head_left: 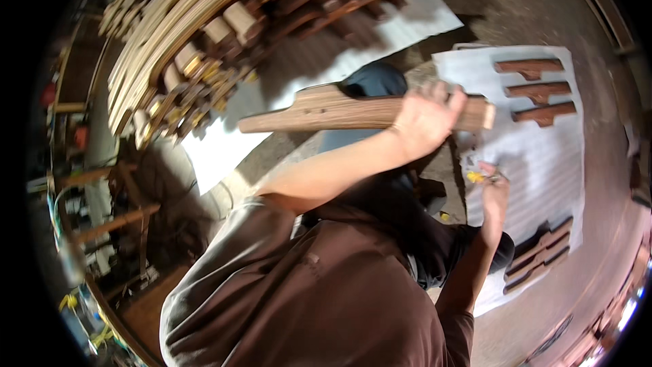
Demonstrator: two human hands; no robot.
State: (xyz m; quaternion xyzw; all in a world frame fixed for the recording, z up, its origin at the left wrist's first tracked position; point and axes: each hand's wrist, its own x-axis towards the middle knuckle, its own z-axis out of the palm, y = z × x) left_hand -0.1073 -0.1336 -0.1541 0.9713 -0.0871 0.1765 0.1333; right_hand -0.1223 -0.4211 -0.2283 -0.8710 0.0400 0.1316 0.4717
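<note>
Cropped woodpile [239, 22], wooden piece [322, 110] partly hidden

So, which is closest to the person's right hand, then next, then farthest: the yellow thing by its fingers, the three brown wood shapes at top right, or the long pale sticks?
In the head view, from the right hand:
1. Yellow thing: right there, on its left side.
2. Brown wood shapes: up and a bit right.
3. Long pale sticks: way over, upper left.
</note>
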